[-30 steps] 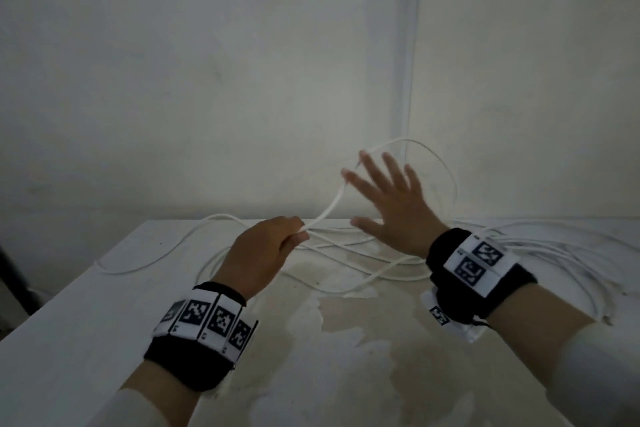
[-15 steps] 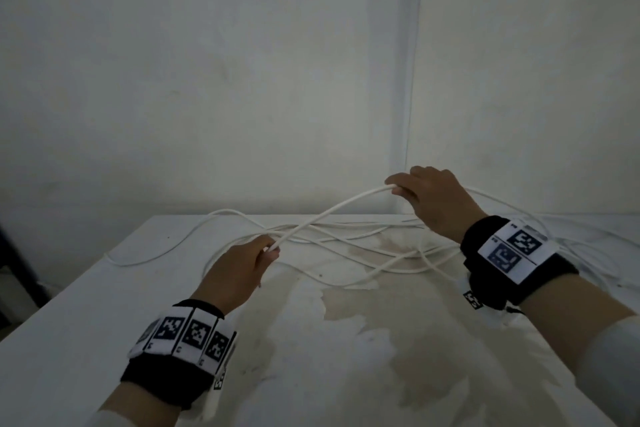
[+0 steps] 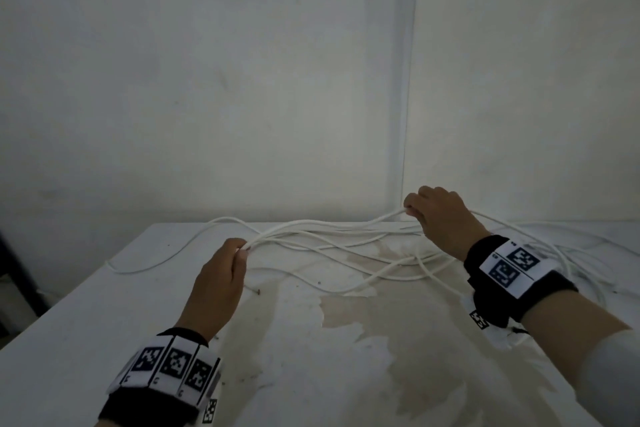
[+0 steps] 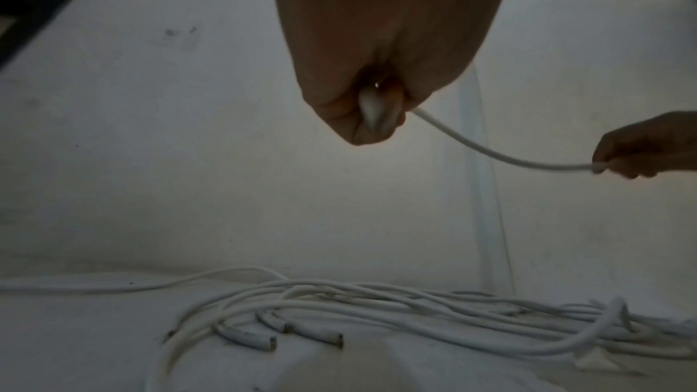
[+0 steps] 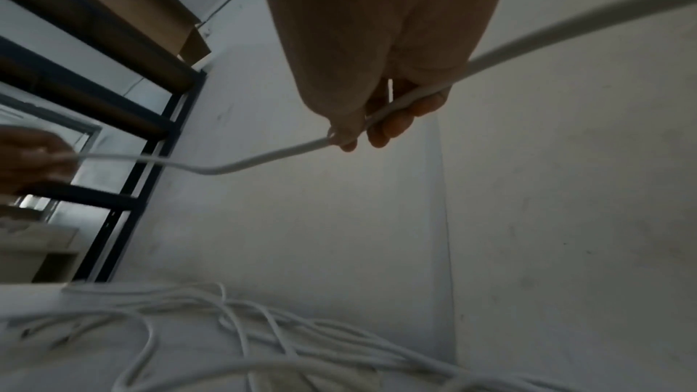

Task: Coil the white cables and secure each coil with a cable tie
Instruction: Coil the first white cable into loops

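1. Cable ties? Can't spot any; the loose white cables on the surface tangle together, running out of frame rightward.
2. Left hand grip pinches one cable above the pile.
3. Right hand, fingers curled, holds the same strand further right, raised higher.

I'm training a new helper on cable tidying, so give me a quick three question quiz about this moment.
1. True or false: the left hand and the right hand both pinch the same cable.
2. Where do the other cables lie? A: loose on the table; B: in a box; C: on the floor.
3. Fill in: the stretch of cable between the hands hangs ____ the table.

Key: 1 true. 2 A. 3 above.
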The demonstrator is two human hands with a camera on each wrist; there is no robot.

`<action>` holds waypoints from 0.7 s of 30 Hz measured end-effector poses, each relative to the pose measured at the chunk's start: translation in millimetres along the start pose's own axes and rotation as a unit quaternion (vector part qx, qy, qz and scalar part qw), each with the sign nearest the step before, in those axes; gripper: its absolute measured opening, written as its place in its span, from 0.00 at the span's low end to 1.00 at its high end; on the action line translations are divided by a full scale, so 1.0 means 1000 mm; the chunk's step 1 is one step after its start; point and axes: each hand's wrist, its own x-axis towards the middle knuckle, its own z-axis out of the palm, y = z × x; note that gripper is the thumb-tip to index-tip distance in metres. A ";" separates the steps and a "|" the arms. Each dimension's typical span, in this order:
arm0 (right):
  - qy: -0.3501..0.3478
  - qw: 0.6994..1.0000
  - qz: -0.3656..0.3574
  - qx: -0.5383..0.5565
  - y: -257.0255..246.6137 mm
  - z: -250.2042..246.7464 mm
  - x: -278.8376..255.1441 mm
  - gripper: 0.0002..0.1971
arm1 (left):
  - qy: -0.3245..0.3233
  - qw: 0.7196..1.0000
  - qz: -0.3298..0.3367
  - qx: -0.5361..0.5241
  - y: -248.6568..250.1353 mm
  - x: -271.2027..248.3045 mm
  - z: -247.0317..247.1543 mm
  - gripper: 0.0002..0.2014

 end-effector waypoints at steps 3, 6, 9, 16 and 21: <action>-0.070 0.995 -0.027 -0.068 -0.004 0.008 -0.006 0.21 | 0.011 0.999 0.016 -0.029 0.015 -0.001 0.000 0.06; -0.087 0.990 -0.059 -0.094 -0.014 0.012 -0.010 0.22 | 0.008 0.997 -0.020 -0.073 0.026 0.004 0.000 0.09; -0.063 0.987 -0.112 -0.099 -0.024 0.012 -0.013 0.18 | 0.016 0.996 -0.046 -0.076 0.030 0.009 0.000 0.11; 0.004 0.964 -0.266 -0.028 -0.060 0.010 -0.023 0.11 | 0.002 1.000 -0.004 -0.029 0.036 0.015 0.005 0.10; 0.011 0.949 -0.313 -0.035 -0.095 0.002 -0.025 0.18 | -0.027 0.999 0.025 0.033 0.045 0.019 0.014 0.13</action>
